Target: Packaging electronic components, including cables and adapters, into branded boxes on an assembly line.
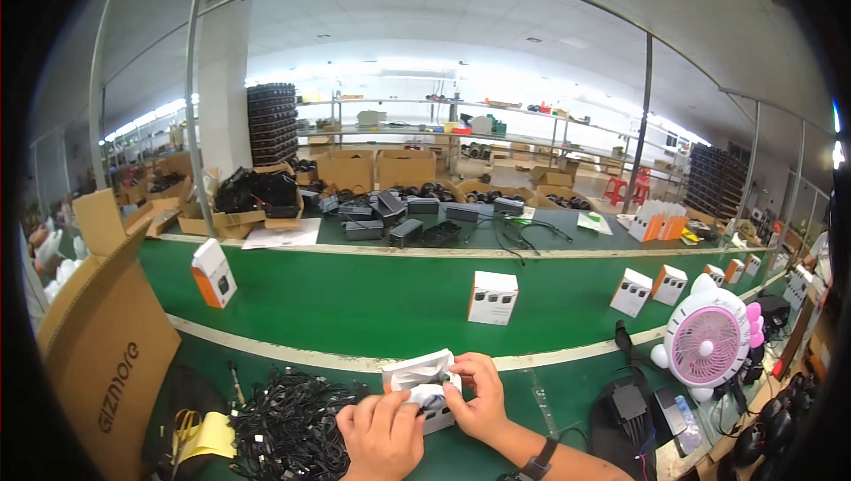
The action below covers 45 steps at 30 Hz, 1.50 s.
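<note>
A thin-card white box [439,421] with flat faces and an open top is held near the middle of the smooth green worktop's [567,392] pale far edge, right of a loose, tangled heap of black cables [288,423]. The left hand [383,432] grips its near left side with bent fingers; the right hand [479,395] pinches its right side, thumb toward the opening.

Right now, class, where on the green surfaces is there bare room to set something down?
The far green strip has two wide patches: between the left box and the middle box, and between the middle box and the boxes on the right. The near bench is crowded towards both sides: black cables beside the left hand, the fan at right.
</note>
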Each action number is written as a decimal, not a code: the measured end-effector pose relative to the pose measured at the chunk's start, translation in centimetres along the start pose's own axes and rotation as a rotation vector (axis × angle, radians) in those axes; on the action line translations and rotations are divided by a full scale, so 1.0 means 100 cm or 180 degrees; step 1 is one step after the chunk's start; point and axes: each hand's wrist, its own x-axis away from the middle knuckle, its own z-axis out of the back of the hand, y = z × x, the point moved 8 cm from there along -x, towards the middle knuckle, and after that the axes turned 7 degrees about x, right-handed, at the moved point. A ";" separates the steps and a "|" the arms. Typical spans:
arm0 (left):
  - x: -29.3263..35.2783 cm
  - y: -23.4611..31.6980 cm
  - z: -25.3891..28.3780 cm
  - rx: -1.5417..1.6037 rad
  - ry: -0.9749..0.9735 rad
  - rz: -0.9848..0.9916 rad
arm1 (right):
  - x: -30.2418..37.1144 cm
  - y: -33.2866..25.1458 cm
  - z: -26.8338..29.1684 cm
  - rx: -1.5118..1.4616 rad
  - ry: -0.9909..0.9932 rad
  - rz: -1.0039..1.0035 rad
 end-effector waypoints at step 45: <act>-0.036 -0.016 -0.022 -0.1224 -0.1167 0.0287 | 0.004 0.018 -0.022 -0.1131 -0.0231 -0.0878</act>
